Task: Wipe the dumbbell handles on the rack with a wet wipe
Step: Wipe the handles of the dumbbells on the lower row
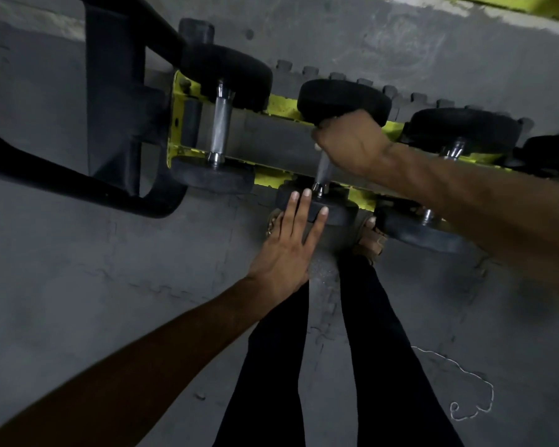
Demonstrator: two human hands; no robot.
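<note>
Both — R (349, 146) grips handle (322, 171), L (288, 246) flat on weight (339, 215)

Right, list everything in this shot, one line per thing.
dumbbells: four in view, black heads with silver handles, side by side across the rack, the rightmost cut off by the picture's edge
rack: one, yellow with a grey bar, under the dumbbells
tubular frame: one, black, left of the rack
floor mats: grey, interlocking, under everything
thread: one, white, looped on the floor, lower right
legs: two, black trousers, bottom centre
left hand: one, fingers straight, resting on the second dumbbell's near head
right hand: one, grips the second dumbbell's handle
</note>
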